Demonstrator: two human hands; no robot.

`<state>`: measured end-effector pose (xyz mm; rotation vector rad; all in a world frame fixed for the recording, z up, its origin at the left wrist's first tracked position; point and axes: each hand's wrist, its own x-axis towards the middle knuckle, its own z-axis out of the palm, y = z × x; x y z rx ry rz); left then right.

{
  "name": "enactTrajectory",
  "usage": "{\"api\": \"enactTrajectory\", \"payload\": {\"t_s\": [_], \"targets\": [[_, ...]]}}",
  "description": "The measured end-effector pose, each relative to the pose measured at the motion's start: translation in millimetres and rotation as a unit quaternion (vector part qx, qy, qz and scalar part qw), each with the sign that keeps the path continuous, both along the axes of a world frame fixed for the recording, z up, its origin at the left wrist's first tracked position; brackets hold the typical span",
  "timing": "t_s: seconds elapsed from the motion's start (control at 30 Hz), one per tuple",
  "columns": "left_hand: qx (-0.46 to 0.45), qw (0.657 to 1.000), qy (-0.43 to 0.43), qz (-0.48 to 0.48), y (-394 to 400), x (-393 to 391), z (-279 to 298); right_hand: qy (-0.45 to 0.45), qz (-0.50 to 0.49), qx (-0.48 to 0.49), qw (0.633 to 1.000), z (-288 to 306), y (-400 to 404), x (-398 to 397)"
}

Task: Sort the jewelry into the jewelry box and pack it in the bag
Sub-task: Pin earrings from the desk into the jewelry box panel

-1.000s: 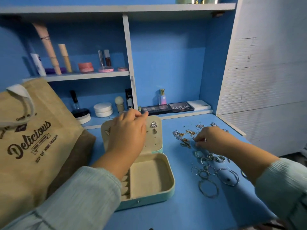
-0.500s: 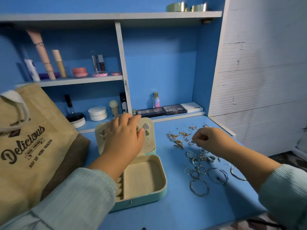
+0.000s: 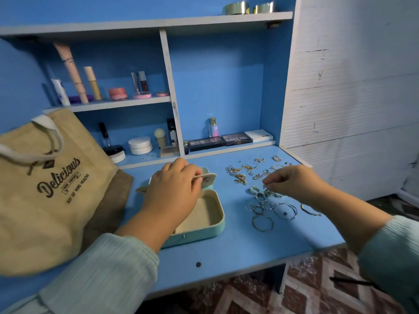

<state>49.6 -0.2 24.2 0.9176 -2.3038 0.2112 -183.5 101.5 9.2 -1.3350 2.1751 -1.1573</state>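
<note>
A teal jewelry box point(image 3: 218, 224) lies open on the blue desk, its beige tray showing nothing inside. My left hand point(image 3: 174, 189) grips the top edge of the box's beige earring panel point(image 3: 208, 177), which is tipped forward over the tray. Loose jewelry lies to the right: thin chains point(image 3: 240, 175), small rings point(image 3: 258, 197) and wire bangles point(image 3: 262, 223). Just above the rings, my right hand point(image 3: 292, 182) pinches something too small to make out. A jute bag point(image 3: 45, 200) printed "Delicious" stands at the left, against the box's left side.
Behind the desk, shelves hold cosmetics: eyeshadow palettes point(image 3: 235, 139), a perfume bottle point(image 3: 214, 128), white jars point(image 3: 140, 145) and tubes. A white ribbed panel point(image 3: 351, 98) bounds the right. The desk's front edge point(image 3: 249, 267) runs above a patterned floor.
The earring panel has gone from upright to tipped forward under my left hand. My right hand has lifted off the jewelry pile with its fingertips pinched.
</note>
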Motion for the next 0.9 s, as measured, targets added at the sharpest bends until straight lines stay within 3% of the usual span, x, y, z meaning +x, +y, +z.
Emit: {"api": "enactTrajectory", "payload": {"t_s": [0.37, 0.63, 0.9], "targets": [[-0.046, 0.997, -0.062, -0.013, 20, 1, -15, -0.035, -0.026, 0.017, 0.999, -3, 35, 3], [-0.043, 0.989, -0.116, 0.084, 41, -3, -19, -0.024, -0.033, 0.039, 0.998, -3, 46, -3], [-0.023, 0.991, -0.129, -0.005, 67, -48, -26, 0.059, -0.051, 0.052, 0.996, -4, 65, -24]]}}
